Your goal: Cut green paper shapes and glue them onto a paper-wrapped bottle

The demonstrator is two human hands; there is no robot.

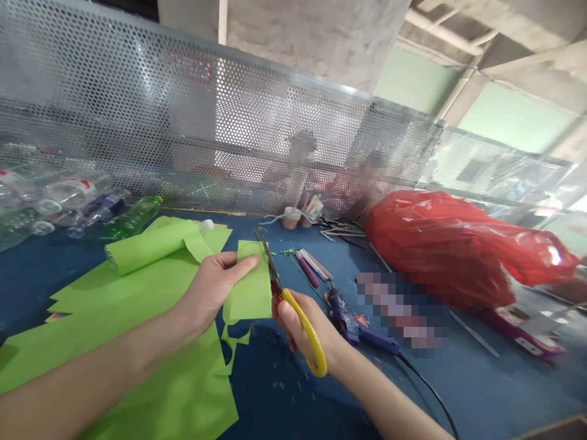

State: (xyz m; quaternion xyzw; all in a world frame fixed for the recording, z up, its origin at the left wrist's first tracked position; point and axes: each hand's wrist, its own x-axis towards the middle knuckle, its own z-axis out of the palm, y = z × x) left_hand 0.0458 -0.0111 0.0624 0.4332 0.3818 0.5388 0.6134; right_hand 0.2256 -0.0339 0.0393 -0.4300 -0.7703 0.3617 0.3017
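Observation:
My left hand (214, 282) pinches a small rectangle of bright green paper (250, 293) between thumb and fingers. Yellow-handled scissors (308, 333) are in my right hand (298, 321), with their blades along the right edge of that piece. Whether the blades are fully closed I cannot tell. Large green sheets (151, 342) lie under my left forearm, and cut green scraps (236, 345) rest just below the held piece. Beyond my left hand, a clear bottle with green paper wrapped around it (153, 245) lies on its side on the sheets.
A blue glue gun (343, 318) with a black cord lies right of my right hand, near several coloured sticks (314, 266). Small cups (291, 218) stand at the back. A red plastic bag (440, 244) fills the right; plastic bottles (132, 219) lie left, before a perforated metal screen (257, 122).

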